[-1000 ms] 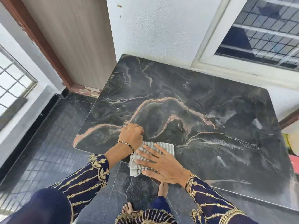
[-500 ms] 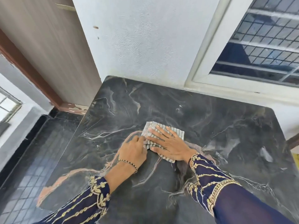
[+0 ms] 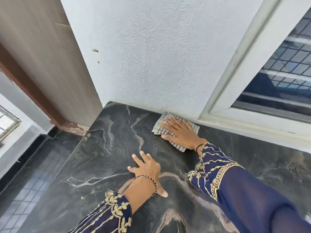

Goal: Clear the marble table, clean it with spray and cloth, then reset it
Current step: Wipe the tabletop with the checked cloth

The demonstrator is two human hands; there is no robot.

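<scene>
The dark marble table (image 3: 104, 148) with pale and pinkish veins fills the lower part of the view. A folded grey-and-white striped cloth (image 3: 159, 126) lies at the table's far edge, right against the white wall. My right hand (image 3: 180, 133) presses flat on the cloth with fingers spread. My left hand (image 3: 146, 167) rests flat on the bare marble nearer to me, fingers straight, apart from the cloth.
A textured white wall (image 3: 151, 56) stands directly behind the table. A window frame (image 3: 235, 98) with a grille runs along the back right. A wooden door (image 3: 42, 56) and dark tiled floor (image 3: 33, 174) lie to the left.
My right hand has pushed the cloth from the middle of the table to the far edge by the wall. My left hand has let go of the cloth and now lies flat on the marble.
</scene>
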